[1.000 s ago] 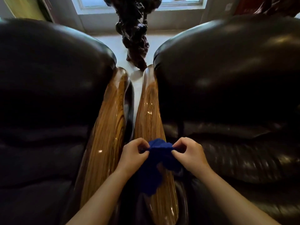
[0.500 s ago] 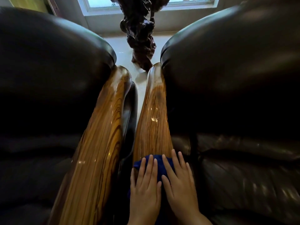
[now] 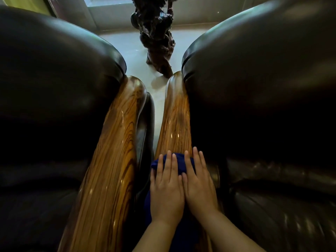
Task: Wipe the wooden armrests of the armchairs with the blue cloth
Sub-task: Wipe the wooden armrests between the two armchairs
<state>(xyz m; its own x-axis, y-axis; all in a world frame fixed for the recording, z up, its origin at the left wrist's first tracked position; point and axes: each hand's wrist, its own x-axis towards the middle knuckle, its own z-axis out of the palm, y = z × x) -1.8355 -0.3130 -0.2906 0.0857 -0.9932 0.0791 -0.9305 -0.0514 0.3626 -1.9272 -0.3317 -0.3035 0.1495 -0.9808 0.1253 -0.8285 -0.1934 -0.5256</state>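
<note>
**Both hands flat on the cloth, further up the right-hand armrest**

Since half a second ago both hands have slid a bit further along the armrest toward 12 o'clock, pushing the cloth with them; a second ago they were pinching it bunched up in the air, now it's pressed flat.

So the blue cloth sits on the wooden armrest of the right armchair, around the near half of it, with part of the cloth hanging down the armrest's 9 o'clock side. Left hand is palm down on it, fingers straight and close together, not gripping anything. Right hand is right beside it, touching along the thumb side, also flat with straight fingers, its outer fingers reaching over the armrest's 3 o'clock edge by the leather. Only a little blue shows past the fingertips.

At 9 o'clock from the hands runs the other wooden armrest, glossy with strong grain, belonging to the left armchair. Narrow gap between the two armrests, pale floor visible through it.

Out at 12 o'clock there's a dark gnarled wood carving standing on the floor, just past the far tips of the armrests, with a window sill behind it.
</note>
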